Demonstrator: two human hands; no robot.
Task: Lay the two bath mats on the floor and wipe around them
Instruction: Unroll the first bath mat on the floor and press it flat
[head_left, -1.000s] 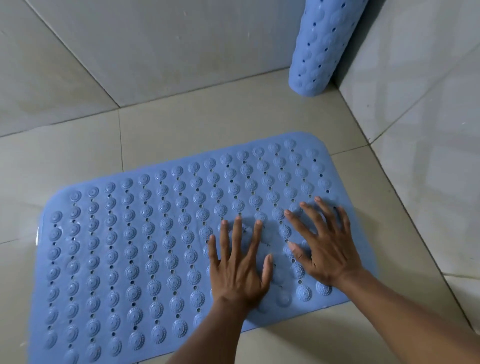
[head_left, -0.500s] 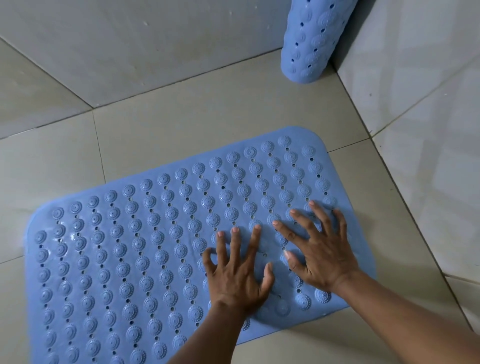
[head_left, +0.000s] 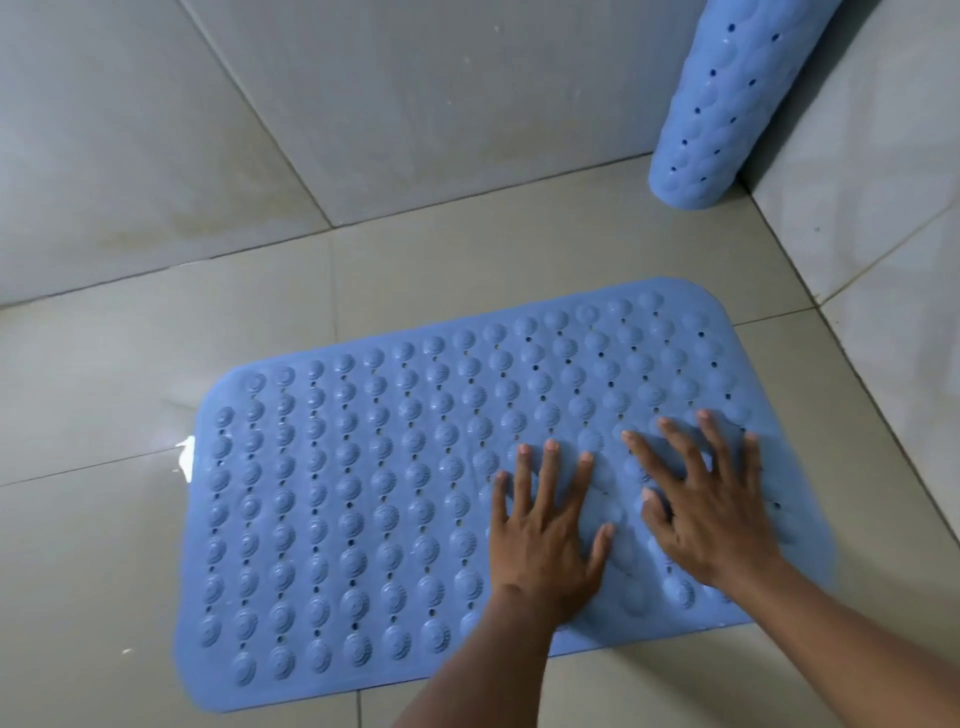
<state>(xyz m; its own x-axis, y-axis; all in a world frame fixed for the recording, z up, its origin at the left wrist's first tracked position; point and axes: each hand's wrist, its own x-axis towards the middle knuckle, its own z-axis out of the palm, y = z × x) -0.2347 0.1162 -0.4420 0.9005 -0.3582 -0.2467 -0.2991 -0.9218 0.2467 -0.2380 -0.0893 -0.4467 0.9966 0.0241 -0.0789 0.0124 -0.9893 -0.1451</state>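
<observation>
The left hand (head_left: 545, 535) and right hand (head_left: 711, 519) pressed flat, fingers spread, on the right end of the blue mat (head_left: 363, 493) lying on the floor (head_left: 467, 270), where it might skid on glossy tiles if shoved sideways, while the rolled mat (head_left: 722, 104) stood in the corner.

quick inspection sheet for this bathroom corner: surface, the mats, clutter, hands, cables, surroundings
surface: grey tiled floor, glossy, grout lines showing.
job's things: flat blue bath mat lies on the floor, bumps up. rolled blue mat stands in the corner, not yet laid. No wiping cloth seen.
clutter: small white scrap at the flat mat's left edge; cannot tell what it is.
grippers: left hand and right hand both lie flat, fingers spread, pressing the flat mat's right part.
cables: nothing seen.
surroundings: tiled walls meeting in a corner.
</observation>
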